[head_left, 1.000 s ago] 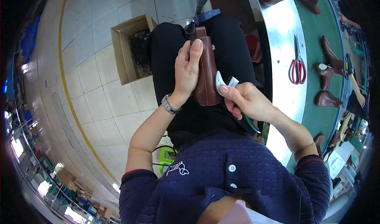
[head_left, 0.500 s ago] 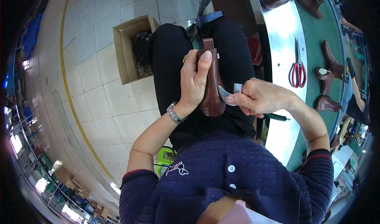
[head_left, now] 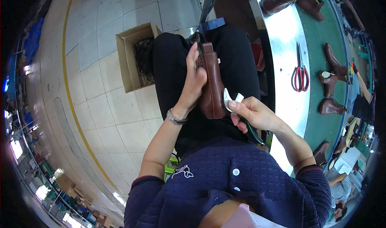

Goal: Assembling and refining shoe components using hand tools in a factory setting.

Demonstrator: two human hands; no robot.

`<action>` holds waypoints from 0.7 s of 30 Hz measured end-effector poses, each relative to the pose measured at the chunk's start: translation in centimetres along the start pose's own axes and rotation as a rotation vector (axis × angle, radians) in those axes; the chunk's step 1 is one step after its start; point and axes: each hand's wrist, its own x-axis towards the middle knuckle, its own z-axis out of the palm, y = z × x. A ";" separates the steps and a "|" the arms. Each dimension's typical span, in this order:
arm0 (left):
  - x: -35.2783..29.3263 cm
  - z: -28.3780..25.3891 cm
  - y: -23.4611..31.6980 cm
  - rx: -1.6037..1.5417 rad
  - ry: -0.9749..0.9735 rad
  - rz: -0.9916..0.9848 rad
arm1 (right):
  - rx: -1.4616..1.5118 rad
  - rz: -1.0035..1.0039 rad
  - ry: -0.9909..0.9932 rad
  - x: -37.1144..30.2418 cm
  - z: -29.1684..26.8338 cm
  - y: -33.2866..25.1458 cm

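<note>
A brown leather boot (head_left: 212, 87) rests against my lap between my thighs, its seam running lengthwise and a small shiny fitting on its right edge. My left hand (head_left: 194, 79) lies along the boot's left side. Its fingers are stretched out and the thumb, slightly blurred, is bent near the leather. In my right hand (head_left: 252, 112) are pincers (head_left: 228, 101) with curved metal jaws and a dark green handle. The fingers wrap round them, and the curved jaw is beside the boot's lower right side. The boot's underside is hidden.
An open cardboard box (head_left: 125, 61) of dark scraps stands on the tiled floor to the left. Red-handled scissors (head_left: 300, 77) lie on the metal ledge to the right. Several brown boots (head_left: 330, 106) sit on the green surface beyond. A dark metal post (head_left: 210, 4) rises ahead.
My left hand has loosened from round the boot, its fingers straightening and thumb moving down. My right hand has moved slightly left and down, the pincers' handle turning downward.
</note>
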 end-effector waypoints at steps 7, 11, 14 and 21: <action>-2.4 -2.3 0.7 0.322 -0.380 -0.128 | 0.103 -0.034 0.065 -1.2 -2.5 0.9; -1.8 -1.6 0.5 0.232 -0.224 -0.129 | 0.155 -0.031 0.099 -2.2 -4.0 0.9; -2.0 -1.3 2.0 0.212 -0.173 -0.116 | 0.212 0.007 0.103 -3.4 -5.4 1.2; 0.3 -1.8 8.9 0.087 0.139 -0.428 | -0.528 0.416 0.249 -5.8 -7.6 1.8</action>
